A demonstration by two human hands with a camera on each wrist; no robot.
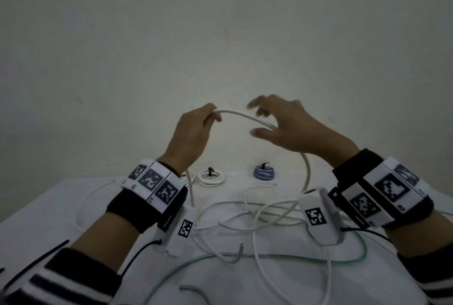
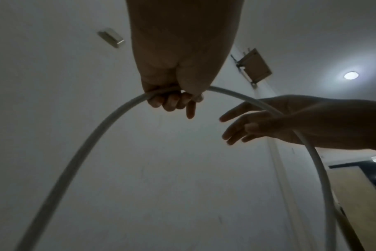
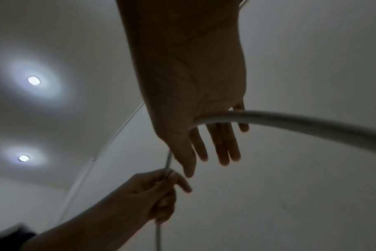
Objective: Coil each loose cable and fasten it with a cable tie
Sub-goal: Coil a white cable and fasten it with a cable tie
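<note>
Holding a thick white cable (image 1: 247,116) up in the air above the table (image 1: 61,196), the left hand (image 1: 193,133) has its fingers curled around it, and the left wrist view shows the fingers (image 2: 170,101) wrapped under the cable (image 2: 92,135) with the thumb pressing on top. From this grip the cable bends in an arch to the right hand (image 1: 291,128), which is spread with straight, relaxed fingers; the cable passes across its palm between thumb and forefinger and is not gripped there. The right wrist view shows the same: the cable (image 3: 290,122) lies over the base of the straight fingers (image 3: 223,144) of the right hand (image 3: 193,84), and further away the left hand (image 3: 152,195) grasps it. After the right hand the cable falls down in a curve to the table, and the other end hangs down from the left hand too. On the white table lie several loose thin white cables (image 1: 257,216) tangled together, and one pale green cable (image 1: 318,259) near the person. At the far edge of the table stand two finished coils, well apart from the hands: a white coil (image 1: 211,177) and a blue coil (image 1: 264,173), each with a dark tie on it. Both wrists wear bands with black and white markers (image 1: 154,182).
</note>
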